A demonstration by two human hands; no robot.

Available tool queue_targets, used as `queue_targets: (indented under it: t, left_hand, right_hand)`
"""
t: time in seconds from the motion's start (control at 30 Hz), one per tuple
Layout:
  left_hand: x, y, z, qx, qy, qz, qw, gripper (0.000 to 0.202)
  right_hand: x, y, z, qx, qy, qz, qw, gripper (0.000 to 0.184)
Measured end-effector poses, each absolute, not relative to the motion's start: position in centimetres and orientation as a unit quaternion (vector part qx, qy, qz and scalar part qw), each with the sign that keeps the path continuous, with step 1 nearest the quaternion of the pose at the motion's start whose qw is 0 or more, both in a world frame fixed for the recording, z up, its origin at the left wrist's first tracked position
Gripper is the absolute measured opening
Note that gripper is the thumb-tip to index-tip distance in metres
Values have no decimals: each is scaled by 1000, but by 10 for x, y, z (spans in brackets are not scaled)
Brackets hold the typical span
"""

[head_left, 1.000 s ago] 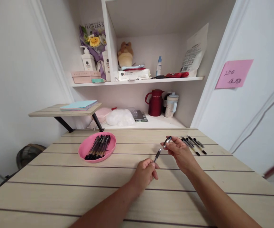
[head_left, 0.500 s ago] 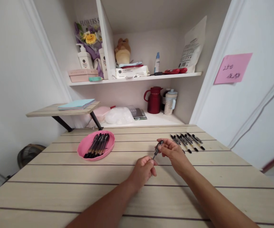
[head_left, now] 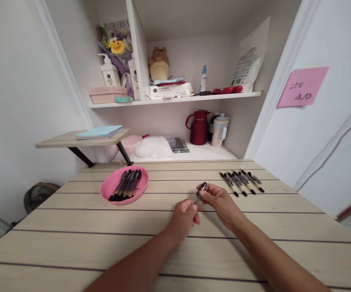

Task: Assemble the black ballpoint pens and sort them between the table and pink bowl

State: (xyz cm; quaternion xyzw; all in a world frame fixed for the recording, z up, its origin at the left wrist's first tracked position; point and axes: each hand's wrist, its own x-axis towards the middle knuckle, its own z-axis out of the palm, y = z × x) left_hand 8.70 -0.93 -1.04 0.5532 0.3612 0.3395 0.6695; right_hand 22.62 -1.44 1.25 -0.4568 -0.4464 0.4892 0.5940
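Note:
Over the middle of the table, both my hands are closed on one dark pen (head_left: 197, 198). My left hand (head_left: 184, 215) grips its lower end, the fingers hiding that part. With finger and thumb, my right hand (head_left: 218, 199) pinches the upper end, where a black cap (head_left: 203, 186) shows. Several black pens (head_left: 127, 183) lie side by side in a pink scalloped tray (head_left: 105, 187) to the left. Beyond my right hand, several separate pen bodies and caps (head_left: 240, 182) lie in a slanted row on the table.
The slatted wooden table (head_left: 251, 251) meets a white shelf unit behind. On its lower level stand a red jug (head_left: 198, 127) and a pale cup (head_left: 219, 130). A small raised stand (head_left: 56, 140) with blue paper (head_left: 99, 132) is at the back left. A pink note (head_left: 303, 86) hangs on the right wall.
My right hand has moved slightly left and down, closer to my left hand, and the cap has come down with it along the pen. The camera view has shifted a little.

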Motion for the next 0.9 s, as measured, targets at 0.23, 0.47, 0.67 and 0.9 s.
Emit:
queue_targets:
  t: [0.23,0.47,0.67,0.9]
  left_hand:
    - [93,-9,-2,588,415,361,593,28]
    - [27,41,52,628,563,412,344,22]
    - [-63,69,82,595,722,331,125,13]
    - [-75,78,65,591,771,236,34,14]
  right_hand:
    - [229,-14,5,-464,-466,486,576,36]
    - [240,-8,-16,-527,-437,475,553,38]
    - [239,-5,-21,-530,-453,478,535,37]
    - [240,-4,-23,-540,-465,467,524,36]
